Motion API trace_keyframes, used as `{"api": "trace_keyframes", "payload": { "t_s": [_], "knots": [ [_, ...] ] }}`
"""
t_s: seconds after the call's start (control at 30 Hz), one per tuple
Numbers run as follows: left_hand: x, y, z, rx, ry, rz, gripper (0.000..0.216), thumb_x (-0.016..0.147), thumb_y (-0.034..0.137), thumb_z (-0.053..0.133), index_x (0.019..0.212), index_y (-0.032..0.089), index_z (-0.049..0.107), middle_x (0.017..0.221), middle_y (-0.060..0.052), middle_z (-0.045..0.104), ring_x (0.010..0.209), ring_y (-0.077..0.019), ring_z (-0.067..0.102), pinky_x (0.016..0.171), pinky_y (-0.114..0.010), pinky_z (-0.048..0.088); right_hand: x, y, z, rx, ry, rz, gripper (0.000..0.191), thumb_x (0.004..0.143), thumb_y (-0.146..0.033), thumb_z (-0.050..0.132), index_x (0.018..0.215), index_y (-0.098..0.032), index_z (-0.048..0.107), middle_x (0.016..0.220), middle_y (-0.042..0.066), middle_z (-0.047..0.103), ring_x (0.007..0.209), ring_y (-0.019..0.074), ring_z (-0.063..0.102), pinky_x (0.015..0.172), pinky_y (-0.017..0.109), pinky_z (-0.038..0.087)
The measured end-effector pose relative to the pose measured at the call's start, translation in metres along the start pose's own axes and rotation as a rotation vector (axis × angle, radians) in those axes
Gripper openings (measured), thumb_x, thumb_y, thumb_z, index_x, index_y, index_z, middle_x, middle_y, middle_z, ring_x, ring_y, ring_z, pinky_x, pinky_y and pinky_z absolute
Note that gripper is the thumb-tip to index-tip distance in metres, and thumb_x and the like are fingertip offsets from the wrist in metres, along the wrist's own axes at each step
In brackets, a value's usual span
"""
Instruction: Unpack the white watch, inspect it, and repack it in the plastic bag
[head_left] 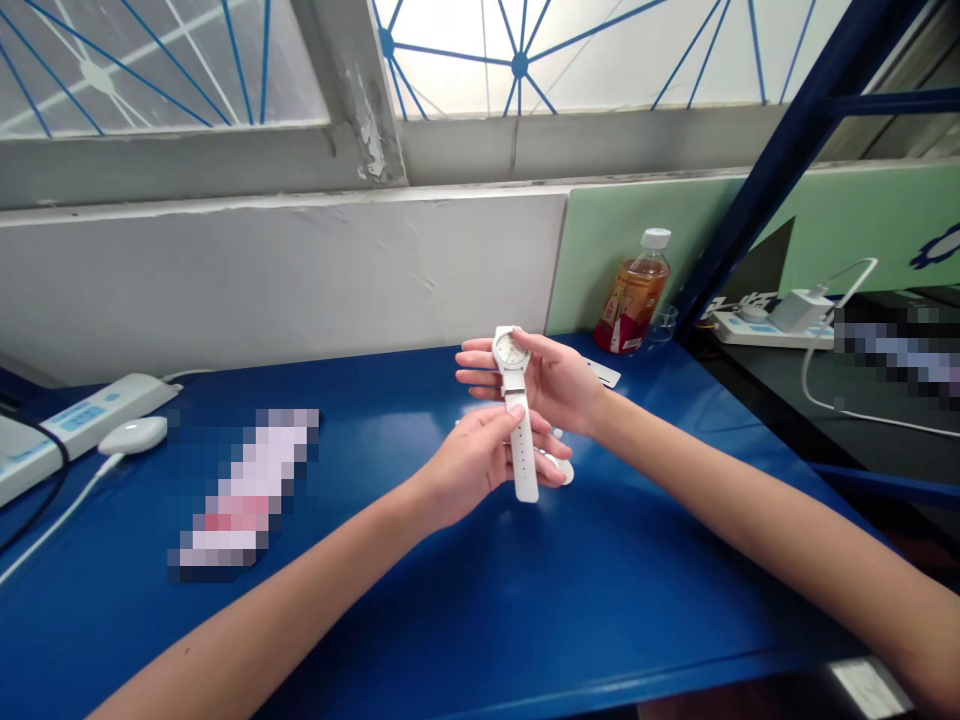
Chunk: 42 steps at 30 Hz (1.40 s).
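Both hands hold a white wristwatch (514,400) above the blue tabletop (465,620), its round face up and turned toward the camera; the right hand (551,380) is closed around the watch case, fingers curled behind it and thumb at its edge; the left hand (480,455) pinches the lower strap between thumb and fingers, the strap end hanging free below the watch case; a small white object (561,468) lies on the tabletop just behind the strap, partly hidden; beyond the watch, toward the wall, stands a bottle (634,295) of amber drink with a white cap; far left of the watch lie a white power strip (90,415) and a white oval puck (133,435) with a cable.
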<state>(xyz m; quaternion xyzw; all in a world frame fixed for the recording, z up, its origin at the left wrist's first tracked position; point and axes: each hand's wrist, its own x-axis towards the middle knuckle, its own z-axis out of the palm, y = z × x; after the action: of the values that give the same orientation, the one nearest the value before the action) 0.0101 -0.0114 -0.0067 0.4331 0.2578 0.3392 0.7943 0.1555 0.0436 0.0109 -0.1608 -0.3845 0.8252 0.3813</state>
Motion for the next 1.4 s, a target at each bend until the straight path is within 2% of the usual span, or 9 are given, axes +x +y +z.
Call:
{"api": "trace_keyframes", "payload": {
  "t_s": [0.1, 0.17, 0.3, 0.47, 0.7, 0.87, 1.03, 1.4],
  "knots": [
    [-0.0029, -0.002, -0.0026, -0.023, 0.01, -0.047, 0.028, 0.1, 0.033, 0.05, 0.097, 0.008, 0.064, 0.084, -0.014, 0.074, 0.06, -0.0174, 0.071, 0.061, -0.03, 0.058, 0.0009, -0.0016, -0.0035, -0.029, -0.021, 0.063, 0.049, 0.102, -0.041, 0.027, 0.11, -0.013, 0.067, 0.111, 0.01, 0.075, 0.103, 0.0206, 0.069, 0.103, 0.039, 0.047],
    [-0.0035, -0.0035, -0.0041, -0.025, 0.04, -0.083, 0.028, 0.102, 0.029, 0.046, 0.1, 0.007, 0.064, 0.086, -0.015, 0.075, 0.063, -0.0182, 0.072, 0.061, -0.03, 0.059, 0.0015, -0.0016, -0.0053, -0.026, -0.027, 0.092, 0.051, 0.102, -0.039, 0.025, 0.111, -0.011, 0.066, 0.112, 0.012, 0.074, 0.103, 0.0211, 0.069, 0.102, 0.038, 0.047],
    [-0.0028, -0.0046, -0.0032, -0.009, 0.082, -0.107, 0.032, 0.103, 0.027, 0.043, 0.098, 0.004, 0.065, 0.09, -0.019, 0.075, 0.079, -0.0244, 0.075, 0.073, -0.035, 0.06, 0.002, -0.0005, -0.0078, 0.002, -0.024, 0.125, 0.051, 0.102, -0.032, 0.023, 0.114, -0.005, 0.064, 0.114, 0.016, 0.073, 0.106, 0.0223, 0.069, 0.103, 0.037, 0.046],
    [-0.0025, -0.0046, -0.0003, -0.028, 0.112, -0.127, 0.032, 0.102, 0.026, 0.045, 0.1, 0.003, 0.067, 0.098, -0.023, 0.074, 0.09, -0.0289, 0.074, 0.083, -0.041, 0.057, 0.0012, -0.0002, -0.0075, 0.004, -0.011, 0.133, 0.047, 0.101, -0.027, 0.025, 0.115, -0.005, 0.064, 0.114, 0.016, 0.073, 0.103, 0.0208, 0.07, 0.102, 0.036, 0.047],
    [-0.0022, -0.0051, -0.0039, -0.066, 0.047, -0.115, 0.031, 0.099, 0.024, 0.048, 0.106, 0.001, 0.067, 0.108, -0.025, 0.071, 0.102, -0.0328, 0.071, 0.095, -0.046, 0.051, 0.0004, -0.0017, -0.0068, 0.01, -0.036, 0.142, 0.048, 0.103, -0.03, 0.024, 0.113, -0.007, 0.065, 0.112, 0.014, 0.074, 0.1, 0.0215, 0.071, 0.094, 0.035, 0.052],
    [-0.0019, -0.0036, -0.0046, -0.067, 0.019, -0.121, 0.031, 0.1, 0.023, 0.046, 0.105, 0.0, 0.067, 0.108, -0.026, 0.071, 0.101, -0.0333, 0.071, 0.093, -0.046, 0.052, -0.0007, -0.0027, -0.0039, 0.001, -0.031, 0.138, 0.053, 0.104, -0.034, 0.021, 0.114, -0.007, 0.065, 0.113, 0.015, 0.073, 0.102, 0.0214, 0.07, 0.097, 0.035, 0.05],
    [-0.0016, -0.003, -0.005, -0.062, 0.014, -0.128, 0.032, 0.101, 0.021, 0.044, 0.108, -0.001, 0.067, 0.11, -0.027, 0.07, 0.102, -0.0336, 0.071, 0.092, -0.044, 0.054, -0.0012, -0.005, -0.0004, -0.001, 0.007, 0.139, 0.066, 0.103, -0.045, 0.014, 0.113, -0.004, 0.065, 0.11, 0.018, 0.073, 0.102, 0.0229, 0.07, 0.1, 0.036, 0.048],
    [-0.0036, -0.0035, 0.0007, -0.065, 0.133, -0.143, 0.031, 0.102, 0.02, 0.042, 0.105, 0.0, 0.066, 0.105, -0.026, 0.072, 0.096, -0.0304, 0.073, 0.09, -0.042, 0.055, -0.0022, -0.0068, -0.0051, 0.017, -0.09, 0.143, 0.078, 0.1, -0.055, 0.008, 0.117, -0.003, 0.064, 0.117, 0.019, 0.071, 0.11, 0.0261, 0.067, 0.105, 0.042, 0.042]
  ]
}}
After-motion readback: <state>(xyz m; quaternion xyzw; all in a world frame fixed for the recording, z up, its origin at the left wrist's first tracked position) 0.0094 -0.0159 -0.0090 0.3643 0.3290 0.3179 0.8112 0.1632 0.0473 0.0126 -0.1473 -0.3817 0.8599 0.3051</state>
